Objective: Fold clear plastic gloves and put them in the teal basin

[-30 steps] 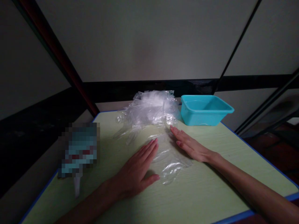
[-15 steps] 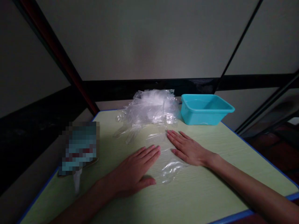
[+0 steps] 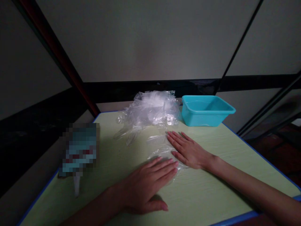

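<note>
A clear disposable plastic glove (image 3: 162, 152) lies spread on the table top (image 3: 211, 194), partly hidden under both hands. My left hand (image 3: 150, 182) lies flat across its near part, fingers together and thumb held apart. My right hand (image 3: 188, 149) rests palm down on its right side, fingers stretched towards the back. Neither hand grips anything. Behind them sits a heaped pile of clear plastic gloves (image 3: 155, 108), with some glove fingers trailing forward on its left.
A turquoise plastic basin (image 3: 204, 119) stands at the back right, beside the pile. At the left edge is a blurred-out bluish object (image 3: 81, 147) with a white handle-like part (image 3: 76, 185) below. Panelled doors (image 3: 152, 47) rise behind the table.
My left hand has slid towards me and to the right, over the near part of the glove. My right hand has hardly moved.
</note>
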`<state>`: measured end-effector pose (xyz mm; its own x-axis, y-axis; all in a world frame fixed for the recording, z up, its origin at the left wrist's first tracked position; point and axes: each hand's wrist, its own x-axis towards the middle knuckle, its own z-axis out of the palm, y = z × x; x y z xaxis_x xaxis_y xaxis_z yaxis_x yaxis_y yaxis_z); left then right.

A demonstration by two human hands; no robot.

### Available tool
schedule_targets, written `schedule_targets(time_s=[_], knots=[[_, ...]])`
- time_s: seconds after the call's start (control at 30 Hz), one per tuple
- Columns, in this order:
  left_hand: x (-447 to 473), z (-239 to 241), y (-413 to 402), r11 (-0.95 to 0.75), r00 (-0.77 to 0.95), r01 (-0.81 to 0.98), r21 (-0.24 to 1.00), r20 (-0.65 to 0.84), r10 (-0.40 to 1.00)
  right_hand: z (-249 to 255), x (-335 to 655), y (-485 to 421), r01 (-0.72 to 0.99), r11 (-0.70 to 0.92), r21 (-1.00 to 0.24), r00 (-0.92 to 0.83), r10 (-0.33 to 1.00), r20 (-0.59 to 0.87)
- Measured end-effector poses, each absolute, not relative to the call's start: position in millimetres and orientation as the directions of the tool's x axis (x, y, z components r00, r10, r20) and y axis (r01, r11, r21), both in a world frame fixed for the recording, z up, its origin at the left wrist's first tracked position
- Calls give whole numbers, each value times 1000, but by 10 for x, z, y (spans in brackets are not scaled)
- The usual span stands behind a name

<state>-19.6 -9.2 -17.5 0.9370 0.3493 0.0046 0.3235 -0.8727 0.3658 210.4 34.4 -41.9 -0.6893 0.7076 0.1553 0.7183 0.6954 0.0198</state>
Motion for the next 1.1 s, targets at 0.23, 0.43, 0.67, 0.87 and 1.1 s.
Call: schedule_targets(time_s=[0.23, 0.43, 0.67, 0.87, 1.1], knots=[[-184, -134, -123, -828, 941, 316, 462, -40, 337, -408, 2115, 351, 719, 694, -33, -685, 716, 132], [-315, -91, -120, -796, 945, 301, 525, -51, 324, -440, 2162, 385, 688, 686, -237, -676, 725, 136], [-464, -315, -7, -539, 607, 393, 745, 230, 761, -206, 2402, 424, 447, 685, -574, -663, 685, 302], [-357, -346, 89, -247, 374, 274, 930, 133, 918, 63, 2542, 301, 439, 736, -516, -832, 550, 76], [-337, -306, 86, -204, 287, 213, 955, 139, 948, 114, 2517, 174, 468, 849, -247, -879, 477, -27]])
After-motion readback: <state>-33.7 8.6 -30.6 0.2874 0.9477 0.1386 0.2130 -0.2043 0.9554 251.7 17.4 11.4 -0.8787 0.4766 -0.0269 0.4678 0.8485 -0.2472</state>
